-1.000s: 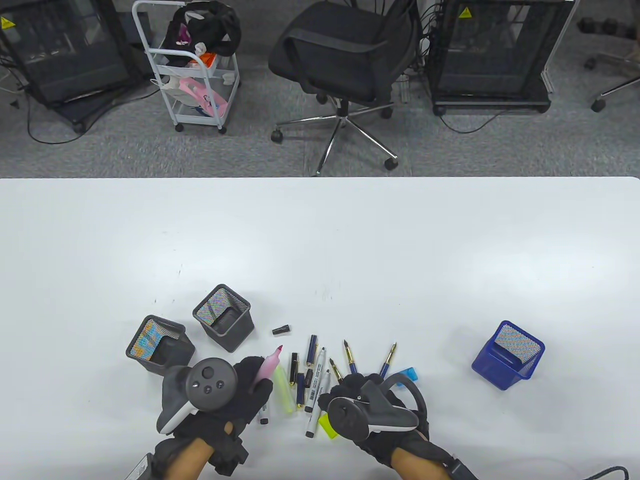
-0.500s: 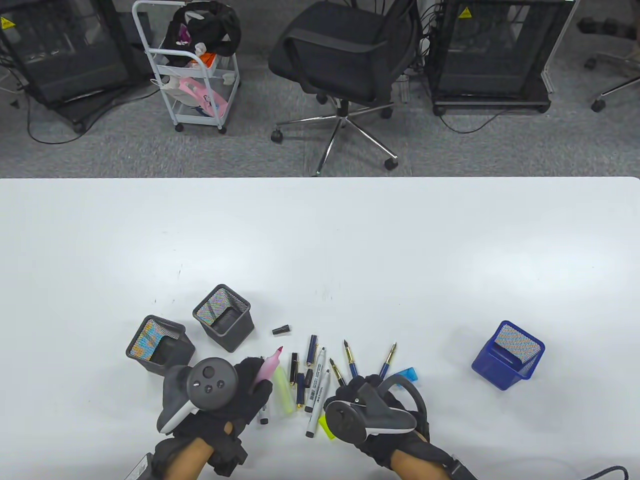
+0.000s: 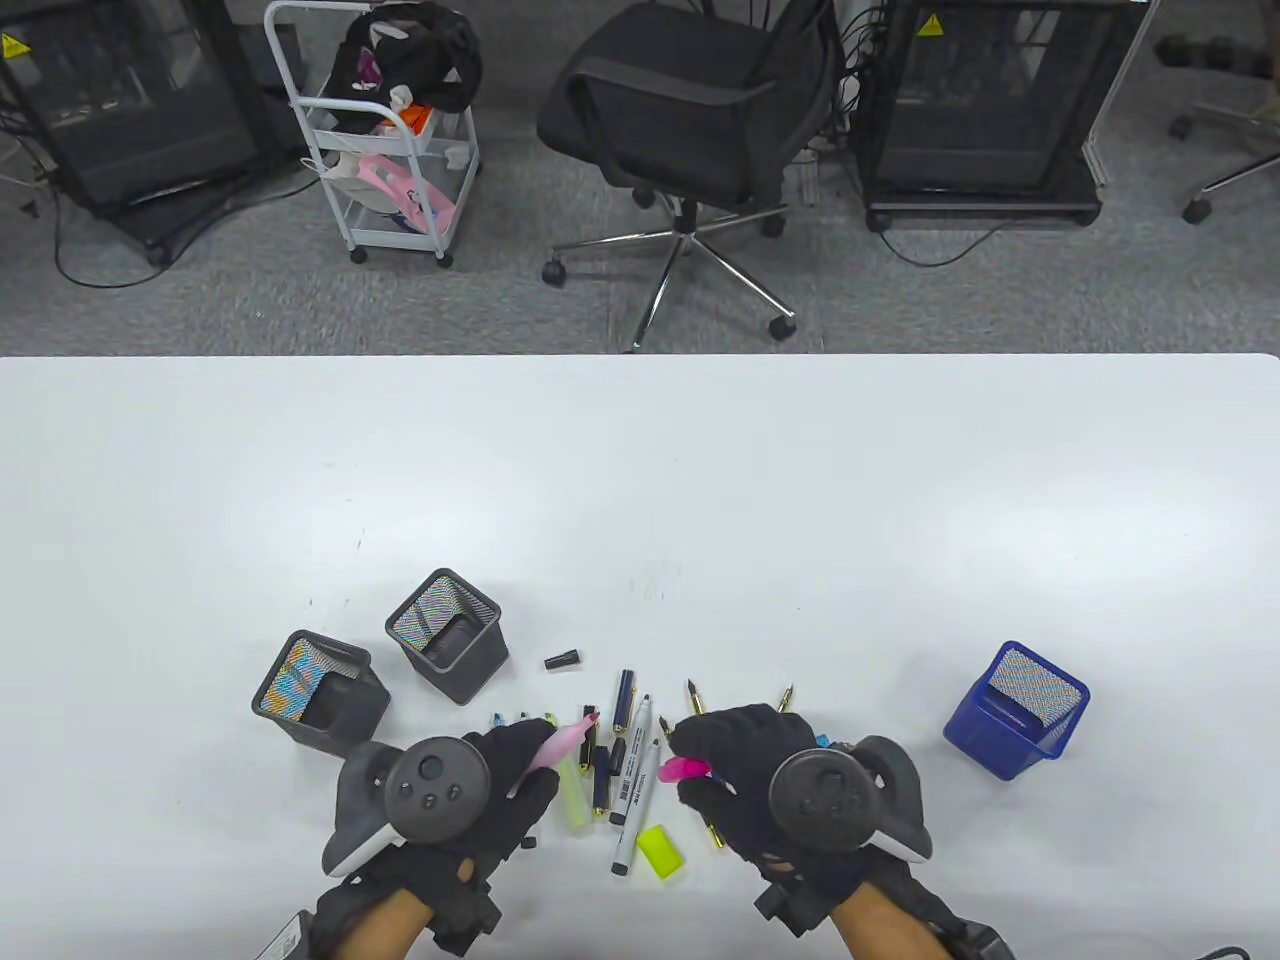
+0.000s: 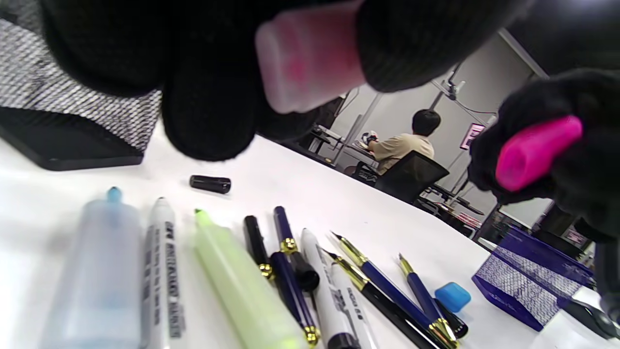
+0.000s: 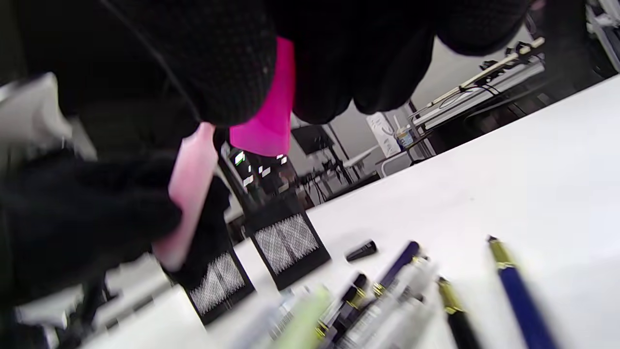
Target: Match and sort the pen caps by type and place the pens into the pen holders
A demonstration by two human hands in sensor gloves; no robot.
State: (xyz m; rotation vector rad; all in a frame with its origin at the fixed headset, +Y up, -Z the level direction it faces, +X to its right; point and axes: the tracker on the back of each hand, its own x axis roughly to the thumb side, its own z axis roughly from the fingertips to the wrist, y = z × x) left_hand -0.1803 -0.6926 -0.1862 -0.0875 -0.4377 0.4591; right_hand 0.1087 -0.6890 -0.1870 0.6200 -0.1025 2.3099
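Note:
My left hand (image 3: 520, 765) grips a pink highlighter (image 3: 565, 745) whose uncapped tip points right and away from me. My right hand (image 3: 720, 760) pinches a bright pink cap (image 3: 685, 769) a short gap to the right of that tip. The left wrist view shows the highlighter's butt end (image 4: 310, 65) between my fingers and the pink cap (image 4: 535, 152) in the other hand. In the right wrist view the cap (image 5: 269, 106) hangs from my fingers beside the pale pink highlighter (image 5: 191, 194). Between and under my hands lie a yellow-green highlighter (image 3: 572, 795), white markers (image 3: 630, 800), blue fountain pens and loose caps.
Two black mesh pen holders (image 3: 445, 632) (image 3: 318, 688) stand at the left, a blue mesh holder (image 3: 1015, 708) at the right. A yellow-green cap (image 3: 661, 850) lies near the front, a small black cap (image 3: 563, 659) behind the pens, a blue cap (image 4: 453, 296) by the fountain pens.
My right hand lifted off the table with the pink cap and turned it toward the highlighter. My left hand tilted the pink highlighter to the right, uncovering more pens at its left.

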